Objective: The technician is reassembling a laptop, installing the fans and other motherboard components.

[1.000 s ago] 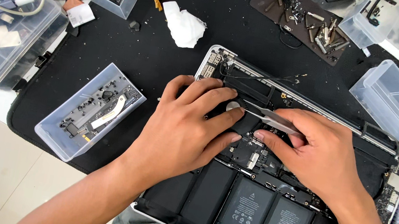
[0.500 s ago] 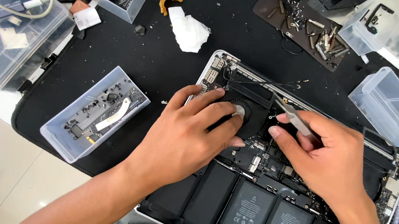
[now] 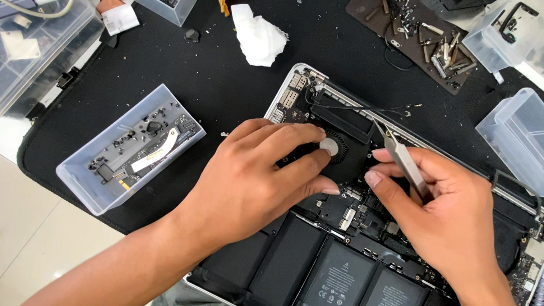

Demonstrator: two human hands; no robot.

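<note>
An opened laptop (image 3: pixel 366 292) lies bottom-up on a black mat, its black battery cells and circuit board exposed. My left hand (image 3: pixel 256 183) rests on the board, its fingertips on the round black fan (image 3: pixel 339 150). My right hand (image 3: pixel 441 212) is closed on metal tweezers (image 3: pixel 399 155), whose tip points up and left toward the fan's upper right edge. Thin black cables (image 3: pixel 377 111) run along the laptop's top edge.
A clear tray of small parts (image 3: pixel 131 145) sits left of the laptop. Crumpled white tissue (image 3: pixel 257 38) lies above it. Empty clear bins (image 3: pixel 532 143) stand at the right, a dark pad with screws (image 3: pixel 418 31) at the top, large clear boxes with cables (image 3: pixel 1 23) at far left.
My right hand has swung the tweezers from lying flat over the board to pointing up-left at the fan's edge. My left hand's fingers have shifted along the fan.
</note>
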